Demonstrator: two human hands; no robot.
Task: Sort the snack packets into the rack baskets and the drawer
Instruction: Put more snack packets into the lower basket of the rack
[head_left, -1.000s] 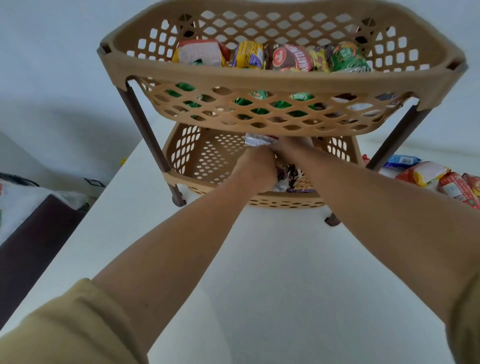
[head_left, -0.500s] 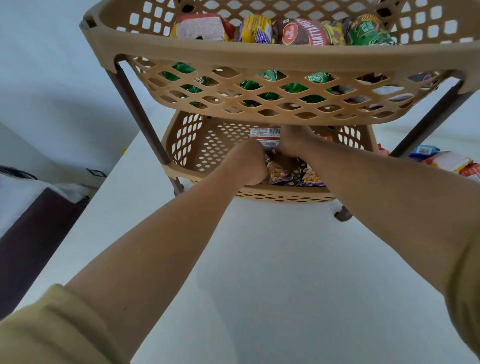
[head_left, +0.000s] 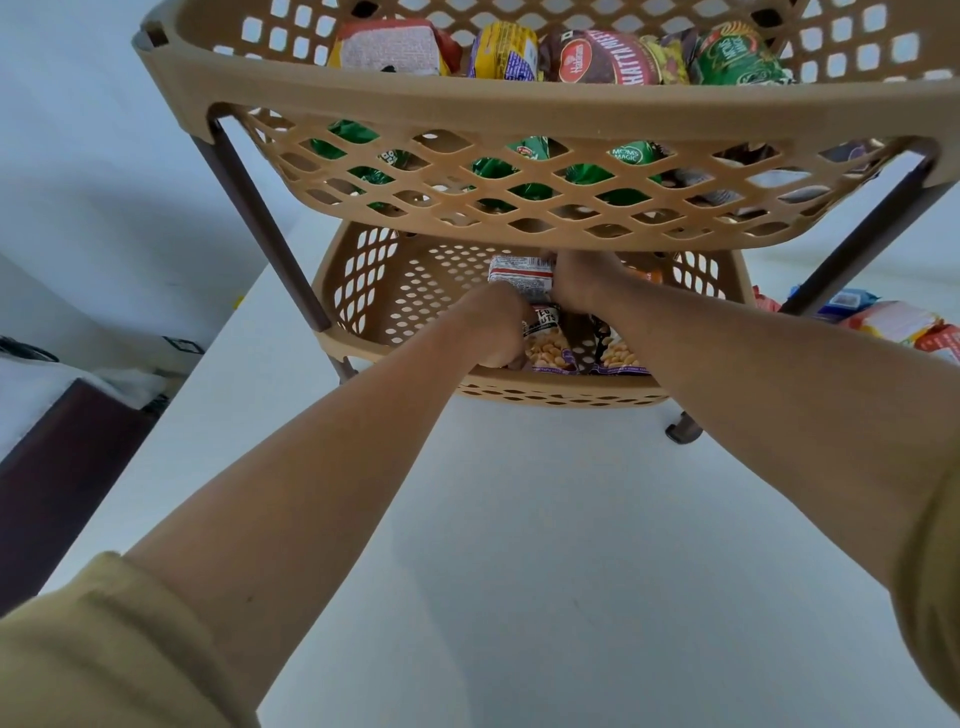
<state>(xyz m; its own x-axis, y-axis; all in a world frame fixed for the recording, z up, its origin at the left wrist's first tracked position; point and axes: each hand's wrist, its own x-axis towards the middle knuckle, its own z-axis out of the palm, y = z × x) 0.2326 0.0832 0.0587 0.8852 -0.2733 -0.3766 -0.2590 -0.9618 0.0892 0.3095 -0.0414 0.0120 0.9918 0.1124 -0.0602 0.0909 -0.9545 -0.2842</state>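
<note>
A tan two-tier rack stands on the white table. Its upper basket (head_left: 519, 111) holds several snack packets, red, yellow, maroon and green. Both my hands reach into the lower basket (head_left: 363, 291). My left hand (head_left: 496, 325) and my right hand (head_left: 584, 280) grip a silver and red packet (head_left: 521, 270) between them. Below them lie two purple peanut packets (head_left: 548, 351), the left one touching my left hand. My fingers are mostly hidden behind the hands.
More loose packets (head_left: 883, 322) lie on the table to the right of the rack, behind its dark leg (head_left: 852, 249). A dark bed frame (head_left: 62, 467) stands off the table's left edge. Bare white tabletop (head_left: 519, 545) lies in front of the rack.
Both hands have pushed deeper into the lower basket with the silver and red packet. The peanut packets below have come into clearer view.
</note>
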